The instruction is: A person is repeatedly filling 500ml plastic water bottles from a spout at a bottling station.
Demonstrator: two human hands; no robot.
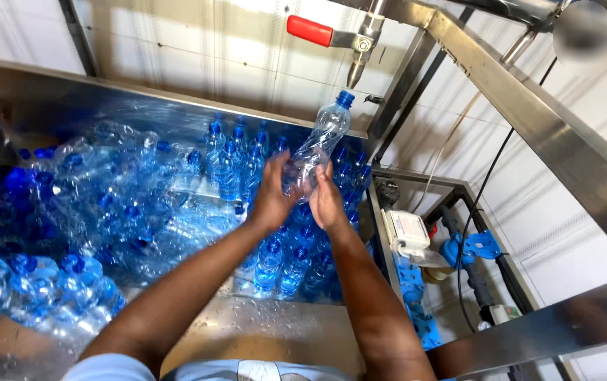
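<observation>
Both hands, left hand [273,196] and right hand [327,201], are clamped around the base of a clear capped bottle [321,141], tilted up-right above the grip. Its blue cap [346,98] sits just below the steel nozzle [357,70]. Upright bottles [236,166] crowd the wet surface [275,328] beneath the grip.

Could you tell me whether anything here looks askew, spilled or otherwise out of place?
Yes. On the left, capped bottles lie jumbled on their sides, while those at the back stand upright. Water droplets wet the steel bench. The bottle held in both hands is tilted.
</observation>
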